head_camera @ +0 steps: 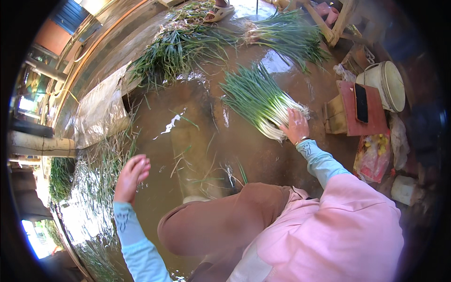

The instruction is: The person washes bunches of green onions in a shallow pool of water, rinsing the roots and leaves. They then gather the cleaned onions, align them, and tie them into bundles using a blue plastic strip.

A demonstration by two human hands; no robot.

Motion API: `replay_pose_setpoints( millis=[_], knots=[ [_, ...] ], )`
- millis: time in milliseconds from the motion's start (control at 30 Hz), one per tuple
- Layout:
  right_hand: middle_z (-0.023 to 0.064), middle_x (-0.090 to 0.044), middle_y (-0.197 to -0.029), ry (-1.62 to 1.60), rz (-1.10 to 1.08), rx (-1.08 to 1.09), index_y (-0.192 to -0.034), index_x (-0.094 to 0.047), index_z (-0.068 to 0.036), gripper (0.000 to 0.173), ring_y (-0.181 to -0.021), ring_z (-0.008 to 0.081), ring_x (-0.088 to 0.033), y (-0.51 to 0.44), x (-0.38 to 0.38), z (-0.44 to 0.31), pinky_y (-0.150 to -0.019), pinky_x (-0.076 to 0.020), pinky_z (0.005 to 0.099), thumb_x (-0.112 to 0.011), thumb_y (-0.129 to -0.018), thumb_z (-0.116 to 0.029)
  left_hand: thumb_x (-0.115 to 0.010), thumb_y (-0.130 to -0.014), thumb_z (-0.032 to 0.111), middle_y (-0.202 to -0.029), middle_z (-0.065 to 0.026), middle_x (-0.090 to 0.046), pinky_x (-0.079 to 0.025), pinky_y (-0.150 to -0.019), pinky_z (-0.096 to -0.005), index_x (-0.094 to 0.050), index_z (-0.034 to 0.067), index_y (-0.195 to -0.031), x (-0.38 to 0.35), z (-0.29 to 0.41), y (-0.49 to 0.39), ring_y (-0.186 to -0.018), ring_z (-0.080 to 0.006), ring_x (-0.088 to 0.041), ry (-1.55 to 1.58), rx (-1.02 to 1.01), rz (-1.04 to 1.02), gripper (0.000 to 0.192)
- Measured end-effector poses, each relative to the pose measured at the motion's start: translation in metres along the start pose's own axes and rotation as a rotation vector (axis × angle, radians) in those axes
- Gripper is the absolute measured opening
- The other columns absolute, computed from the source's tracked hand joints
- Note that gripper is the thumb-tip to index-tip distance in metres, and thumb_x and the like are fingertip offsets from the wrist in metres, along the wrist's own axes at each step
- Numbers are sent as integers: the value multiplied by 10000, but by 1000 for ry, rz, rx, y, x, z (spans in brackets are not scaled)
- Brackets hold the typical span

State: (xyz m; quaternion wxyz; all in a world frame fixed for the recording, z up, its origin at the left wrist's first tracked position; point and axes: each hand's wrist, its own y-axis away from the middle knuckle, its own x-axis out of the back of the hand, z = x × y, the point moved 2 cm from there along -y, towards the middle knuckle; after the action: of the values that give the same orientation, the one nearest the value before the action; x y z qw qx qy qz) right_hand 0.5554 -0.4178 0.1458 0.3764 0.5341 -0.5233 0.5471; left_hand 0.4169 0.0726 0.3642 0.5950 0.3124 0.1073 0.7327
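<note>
On the wet floor ahead of me lies a neat pile of green onions (262,102), their white root ends toward the right. My right hand (297,125) rests on those white stems, palm down with the fingers spread across them. My left hand (134,174) hangs in the air at the left, over muddy water (155,197), with nothing in it and its fingers loosely bent. Both forearms wear light blue sleeves.
Behind the pile lie more green onions (289,33) and a heap of darker green leaves (183,49). A sandaled foot (219,13) stands at the top. At right are a phone (361,103) on a red board (375,121) and a white bucket (385,84). Loose leaves (105,165) float at left.
</note>
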Motion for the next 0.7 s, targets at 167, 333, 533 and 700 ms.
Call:
replay_pose_setpoints(
  millis=[167, 333, 533, 700],
  knots=[
    [104, -490, -1178, 89, 31, 2, -1312, -409, -86, 711, -1109, 278, -465, 7, -17, -13, -950, -383, 432, -719, -713, -309, -578, -892, 356, -1129, -61, -599, -455, -838, -273, -526, 48, -1219, -77, 54, -95, -1026, -155, -579, -113, -37, -70, 452],
    [111, -490, -1149, -207, 65, 40, -1260, -432, -66, 643, -1087, 310, -467, 8, -28, -9, -912, -403, 402, -704, -711, -260, -629, -850, 376, -733, -31, -599, -454, -572, -278, -640, 43, -1006, -228, 28, -157, -616, -105, -525, -118, -45, -197, 368],
    [146, -610, -935, -500, -246, -49, -1115, -531, -69, 447, -887, 347, -576, -12, -27, 14, -773, -465, 418, -702, -738, -239, -587, -872, 381, -1030, -44, -556, -530, -796, -344, -557, 23, -1120, -355, -62, -166, -925, -146, -535, -191, 282, -546, 437],
    [156, -579, -1067, -511, -179, 181, -1190, -501, -79, 518, -996, 330, -543, -13, -15, -3, -842, -448, 409, -679, -716, -187, -574, -878, 313, -1074, -78, -534, -538, -810, -389, -542, 10, -1123, -370, -96, -186, -975, -179, -528, 21, 363, -634, 391]
  ],
)
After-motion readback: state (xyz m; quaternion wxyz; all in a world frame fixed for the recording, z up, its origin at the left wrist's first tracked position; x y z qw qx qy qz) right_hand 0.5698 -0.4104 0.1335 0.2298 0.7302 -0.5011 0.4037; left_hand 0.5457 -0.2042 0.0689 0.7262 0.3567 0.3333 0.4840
